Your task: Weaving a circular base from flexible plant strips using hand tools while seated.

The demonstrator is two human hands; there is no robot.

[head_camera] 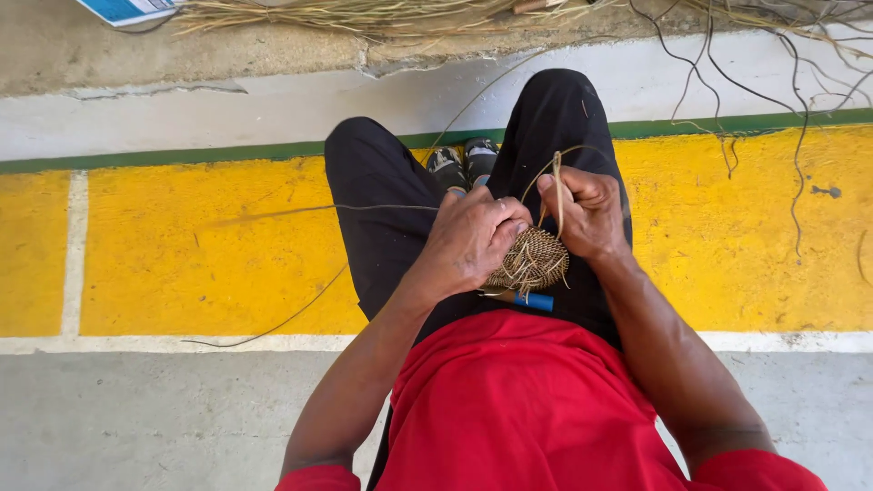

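A small round woven straw disc (535, 257) rests over my lap, with loose fibre ends sticking out of it. My left hand (473, 238) grips its left edge, fingers curled over the top. My right hand (587, 211) pinches a thin straw strand (556, 195) that loops up from the disc. A blue-handled tool (534, 301) lies just under the disc against my black trousers. A long thin fibre (300, 211) trails left from my hands across the yellow floor.
I sit with legs stretched over a yellow painted band (200, 255) edged in white and green. Dry straw bundles (364, 14) and dark thin vines (755, 82) lie at the top. A blue and white printed sheet (123, 9) sits top left.
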